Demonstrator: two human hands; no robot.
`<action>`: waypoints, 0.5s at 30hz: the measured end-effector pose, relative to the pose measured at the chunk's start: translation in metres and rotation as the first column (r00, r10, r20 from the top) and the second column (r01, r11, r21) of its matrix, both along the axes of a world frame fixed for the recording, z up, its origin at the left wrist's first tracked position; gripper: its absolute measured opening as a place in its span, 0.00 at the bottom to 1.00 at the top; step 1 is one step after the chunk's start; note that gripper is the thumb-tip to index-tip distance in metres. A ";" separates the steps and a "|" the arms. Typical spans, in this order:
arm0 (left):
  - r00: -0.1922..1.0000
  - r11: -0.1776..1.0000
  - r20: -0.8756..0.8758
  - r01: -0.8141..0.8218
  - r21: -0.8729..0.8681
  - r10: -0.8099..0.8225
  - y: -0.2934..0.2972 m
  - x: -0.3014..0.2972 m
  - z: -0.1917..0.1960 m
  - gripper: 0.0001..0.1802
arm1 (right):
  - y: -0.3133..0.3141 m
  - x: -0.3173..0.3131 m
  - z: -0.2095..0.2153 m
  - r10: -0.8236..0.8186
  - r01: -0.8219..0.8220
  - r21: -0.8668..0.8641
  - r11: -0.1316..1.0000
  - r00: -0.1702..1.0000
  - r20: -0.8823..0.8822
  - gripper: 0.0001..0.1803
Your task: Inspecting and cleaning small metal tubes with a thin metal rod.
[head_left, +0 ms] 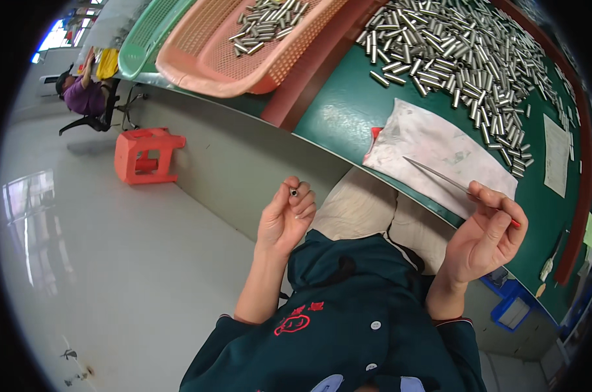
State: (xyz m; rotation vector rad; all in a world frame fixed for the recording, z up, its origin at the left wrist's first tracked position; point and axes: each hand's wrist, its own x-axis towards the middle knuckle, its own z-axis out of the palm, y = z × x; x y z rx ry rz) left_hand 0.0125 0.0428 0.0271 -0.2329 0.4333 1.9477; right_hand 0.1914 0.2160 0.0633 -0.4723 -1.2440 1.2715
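Note:
My left hand [285, 219] is raised below the table edge and pinches a small metal tube [294, 191] between thumb and fingertips. My right hand [484, 238] grips a thin metal rod with a red handle [439, 175]; its tip points up-left over a stained white cloth [433, 147] lying on the green table [338, 114]. The two hands are apart, with the tube well left of the rod's tip. A large heap of short metal tubes [459, 59] covers the table beyond the cloth.
A pink mesh basket [211, 52] holding several tubes and a green basket [145, 36] sit at the table's left. An orange plastic stool [145, 153] stands on the floor. Another person [83, 95] sits far left. Blue bins [511, 307] sit under the table at right.

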 end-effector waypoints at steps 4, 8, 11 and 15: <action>0.999 0.997 -0.005 0.037 0.065 -0.037 -0.007 0.002 -0.008 0.09 | 0.000 0.000 -0.001 -0.021 0.021 -0.006 1.000 1.000 0.019 0.09; 0.996 0.995 -0.065 0.066 0.073 -0.061 -0.012 0.001 -0.017 0.10 | -0.001 -0.002 -0.001 -0.019 0.019 -0.005 1.000 0.999 0.028 0.10; 0.995 0.994 -0.065 0.085 0.072 -0.080 -0.011 0.001 -0.023 0.11 | -0.001 -0.003 0.000 -0.015 0.015 -0.011 1.000 1.000 0.027 0.10; 0.998 0.997 0.050 0.033 0.067 -0.036 -0.013 0.001 -0.031 0.11 | -0.002 -0.003 -0.002 -0.032 0.032 0.002 0.999 0.999 0.033 0.10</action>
